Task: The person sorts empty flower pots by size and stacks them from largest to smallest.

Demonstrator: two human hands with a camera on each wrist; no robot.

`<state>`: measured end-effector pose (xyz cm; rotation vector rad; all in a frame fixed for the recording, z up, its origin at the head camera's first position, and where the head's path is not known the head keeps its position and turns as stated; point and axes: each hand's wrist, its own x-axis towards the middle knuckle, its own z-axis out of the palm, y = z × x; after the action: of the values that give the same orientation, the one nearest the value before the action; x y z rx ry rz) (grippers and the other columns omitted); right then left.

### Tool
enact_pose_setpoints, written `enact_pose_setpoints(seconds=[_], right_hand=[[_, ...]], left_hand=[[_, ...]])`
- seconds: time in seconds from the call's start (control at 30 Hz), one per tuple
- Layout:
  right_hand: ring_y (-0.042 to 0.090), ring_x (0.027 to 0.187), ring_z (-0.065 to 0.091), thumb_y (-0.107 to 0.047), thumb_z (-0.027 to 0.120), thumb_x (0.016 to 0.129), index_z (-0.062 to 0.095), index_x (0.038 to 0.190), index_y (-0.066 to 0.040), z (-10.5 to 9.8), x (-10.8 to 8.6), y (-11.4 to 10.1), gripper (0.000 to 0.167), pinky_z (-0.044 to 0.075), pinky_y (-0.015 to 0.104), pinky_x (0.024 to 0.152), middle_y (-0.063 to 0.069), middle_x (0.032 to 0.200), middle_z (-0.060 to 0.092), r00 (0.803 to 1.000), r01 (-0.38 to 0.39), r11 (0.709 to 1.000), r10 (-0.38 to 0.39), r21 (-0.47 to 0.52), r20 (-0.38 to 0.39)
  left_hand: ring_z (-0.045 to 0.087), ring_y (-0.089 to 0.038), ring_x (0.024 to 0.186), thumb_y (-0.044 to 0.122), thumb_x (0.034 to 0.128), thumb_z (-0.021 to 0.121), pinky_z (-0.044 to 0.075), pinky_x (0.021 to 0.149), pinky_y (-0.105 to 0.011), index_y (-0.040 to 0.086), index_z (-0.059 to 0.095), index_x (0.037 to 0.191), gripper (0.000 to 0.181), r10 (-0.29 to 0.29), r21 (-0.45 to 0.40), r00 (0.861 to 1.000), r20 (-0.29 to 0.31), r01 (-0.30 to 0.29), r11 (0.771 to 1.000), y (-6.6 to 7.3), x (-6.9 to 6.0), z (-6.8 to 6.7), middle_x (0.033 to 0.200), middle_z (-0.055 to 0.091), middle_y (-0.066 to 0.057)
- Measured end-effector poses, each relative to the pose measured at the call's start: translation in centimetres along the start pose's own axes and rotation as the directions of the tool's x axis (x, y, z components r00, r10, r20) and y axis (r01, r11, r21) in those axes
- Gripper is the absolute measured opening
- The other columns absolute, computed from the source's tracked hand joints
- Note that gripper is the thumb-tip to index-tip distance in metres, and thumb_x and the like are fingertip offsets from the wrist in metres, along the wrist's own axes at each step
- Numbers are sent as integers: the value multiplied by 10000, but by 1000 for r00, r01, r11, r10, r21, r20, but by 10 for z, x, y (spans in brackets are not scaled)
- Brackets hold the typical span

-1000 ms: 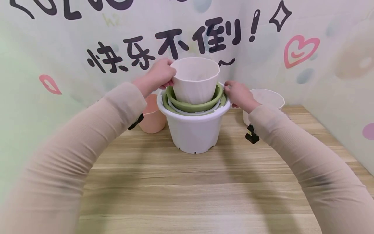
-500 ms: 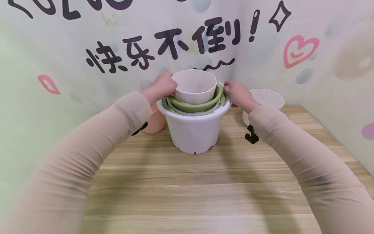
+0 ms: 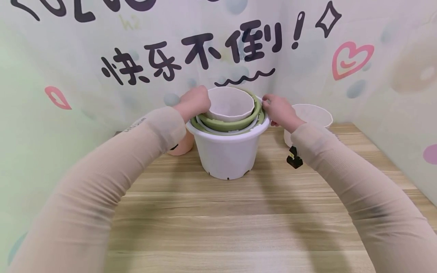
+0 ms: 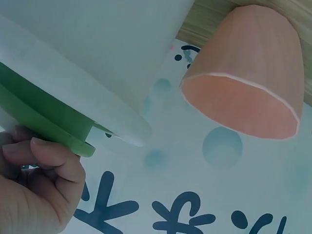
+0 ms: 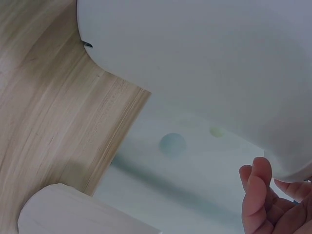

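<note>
A large white pot (image 3: 227,155) stands upright at the back of the table with green pots (image 3: 235,126) nested in it. Inside the top green one sits a smaller white pot (image 3: 230,104), sunk nearly to its rim. My left hand (image 3: 195,101) pinches the small white pot's left rim; in the left wrist view the fingers of that hand (image 4: 41,180) are curled beside the green rim (image 4: 58,126). With my right hand (image 3: 280,110) I grip the large pot's right rim, and in the right wrist view the large pot (image 5: 204,58) hides part of the thumb's contact.
An orange pot (image 3: 182,144) stands behind my left forearm, left of the stack. Another white pot (image 3: 312,113) is behind my right wrist. A printed cloth (image 3: 307,57) hangs close behind the wooden table (image 3: 232,220).
The small white pot has gone down into the green pot, and my left hand has moved down and slightly right with it. My right hand has stayed on the large pot's rim.
</note>
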<state>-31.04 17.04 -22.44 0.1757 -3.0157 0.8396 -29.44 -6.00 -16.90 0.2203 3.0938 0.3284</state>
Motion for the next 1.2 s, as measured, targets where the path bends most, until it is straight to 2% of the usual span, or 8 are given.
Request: enact_pose_setpoints(seconds=[0.27,0.47,0.6,0.7,0.9,1.0,1.1,1.2], right_hand=[[214,518,549,-239,262,983,371,1350,-50,1,0,0,427,454,261,452,227,1044,541,1000,6,1000,-6,8,-3],[195,495,540,-236,265,983,377,1341,-44,1,-1,1,422,452,258,443,231,1017,545,1000,11,1000,-11,12,-9],[198,498,539,-236,262,983,372,1344,-42,1,-1,1,424,454,260,449,234,1031,542,1000,13,1000,-13,12,-8],[196,499,537,-236,263,983,368,1348,-45,1,-2,1,426,458,264,454,233,1029,542,1000,11,1000,-11,12,-7],[197,498,538,-236,268,984,376,1340,-49,0,-3,1,416,473,283,466,224,979,544,1000,9,1000,-9,16,-12],[198,498,539,-237,268,984,377,1337,-49,0,-3,1,415,473,285,468,220,970,543,1000,10,1000,-10,16,-12],[196,498,538,-238,268,985,372,1342,-47,1,-2,1,418,470,281,464,223,979,543,1000,13,1000,-13,18,-10],[189,494,533,-237,269,984,372,1342,-46,1,-2,1,419,471,280,463,228,997,544,1000,17,1000,-17,21,-10]], left_hand=[[506,-223,818,94,874,409,456,676,-380,24,537,1062,238,18,129,1000,24,-21,991,1,1,3,1001,554,-103],[498,-228,826,73,859,389,437,669,-357,16,534,1047,244,36,110,999,28,-39,993,-1,-2,0,1004,548,-113],[505,-209,703,50,831,382,396,563,-292,33,528,907,165,59,62,998,11,-60,996,-5,-4,-4,842,531,-84],[514,-183,592,72,832,375,385,495,-276,67,492,823,117,43,57,999,-8,-43,997,-11,-4,-9,736,517,-62],[593,-204,595,30,808,373,433,546,-322,73,467,975,196,-11,64,999,-34,13,998,-31,-5,-16,866,584,-114],[596,-202,560,-16,788,378,449,533,-311,40,481,970,216,-29,43,1000,11,29,999,-43,-4,-12,876,579,-130],[580,-177,512,5,827,373,461,488,-276,13,503,935,169,-53,-13,995,82,54,998,-51,-1,-5,813,563,-114],[560,-164,505,63,885,366,463,467,-260,0,514,1022,211,-56,-95,991,121,68,993,-56,1,1,773,547,-100]])
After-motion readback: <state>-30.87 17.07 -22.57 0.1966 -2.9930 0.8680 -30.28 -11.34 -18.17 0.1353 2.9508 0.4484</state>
